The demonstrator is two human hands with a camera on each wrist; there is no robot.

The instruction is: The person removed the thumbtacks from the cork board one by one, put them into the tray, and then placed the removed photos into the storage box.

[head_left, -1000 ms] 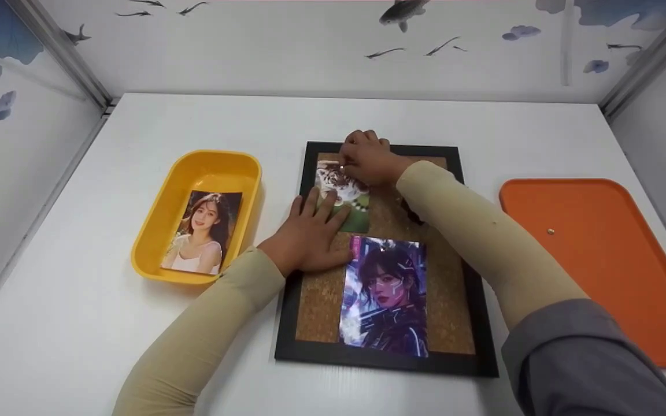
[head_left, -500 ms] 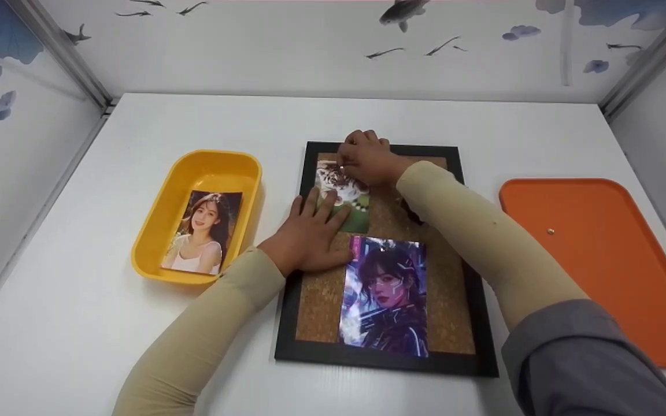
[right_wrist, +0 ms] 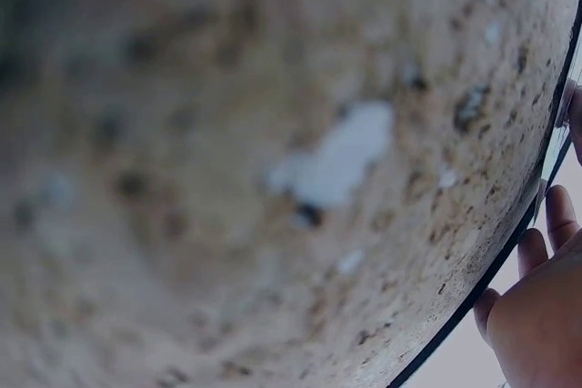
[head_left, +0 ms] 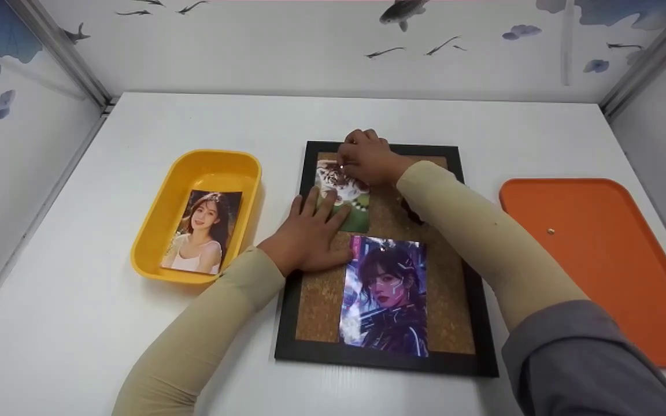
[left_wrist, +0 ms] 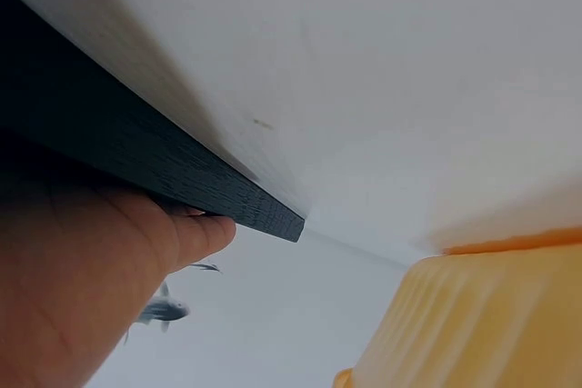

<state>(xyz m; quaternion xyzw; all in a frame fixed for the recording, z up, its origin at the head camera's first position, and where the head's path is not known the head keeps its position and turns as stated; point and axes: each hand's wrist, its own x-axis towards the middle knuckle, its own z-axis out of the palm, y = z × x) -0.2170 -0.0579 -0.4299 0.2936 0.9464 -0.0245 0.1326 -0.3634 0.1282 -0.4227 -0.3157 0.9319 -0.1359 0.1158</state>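
My right hand is at the top of a tiger photo on a black-framed corkboard. Its thumb and index finger pinch a tiny shiny thumbtack at the photo's upper part; the fingers hide most of it. With fingers spread, my left hand rests on the board's left side, its fingertips over the photo's lower part. Below lies a purple portrait print with a tack near its top edge. The left wrist view shows the black frame beside the hand; cork fills most of the right wrist view.
Left of the board stands a yellow tub with a portrait photo of a person in white. An orange tray lies to the right, bearing a small tack. Patterned white panels enclose the white table.
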